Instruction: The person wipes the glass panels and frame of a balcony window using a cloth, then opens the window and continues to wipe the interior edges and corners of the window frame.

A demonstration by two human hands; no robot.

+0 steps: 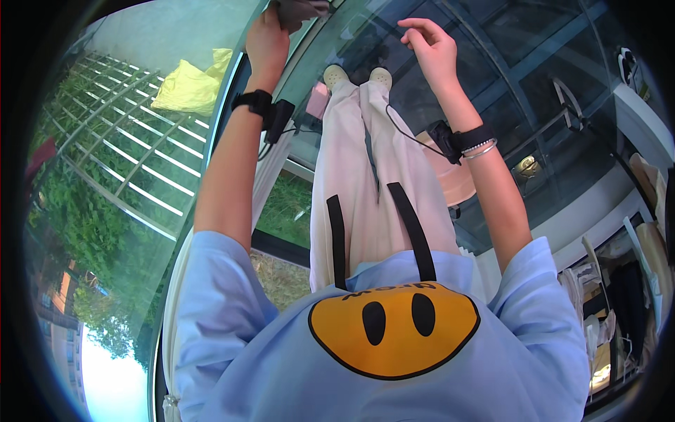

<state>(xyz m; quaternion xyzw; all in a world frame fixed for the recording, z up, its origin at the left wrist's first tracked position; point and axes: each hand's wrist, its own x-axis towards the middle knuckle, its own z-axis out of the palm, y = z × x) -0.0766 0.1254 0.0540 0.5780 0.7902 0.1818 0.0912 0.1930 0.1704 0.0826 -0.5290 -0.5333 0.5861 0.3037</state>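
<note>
At the top edge, left of centre, my left hand (267, 48) is closed on a dark grey-brown cloth (301, 11). It is raised beside the window frame, and part of the hand and cloth is cut off by the picture's edge. My right hand (434, 50) is lifted at the upper middle, over the dark glossy floor. Its fingers are loosely bent and somewhat apart, and I see nothing in them. Each wrist wears a black strap with a small device and a cable, the left device (278, 121) and the right device (444, 141).
Window glass (126, 281) fills the left side; outside are a metal railing (133, 169), a yellow sheet (190, 84) and greenery. A pink box (318, 100) lies by my feet, a pinkish round container (450, 176) beside my legs. Cluttered shelves (612, 302) stand at right.
</note>
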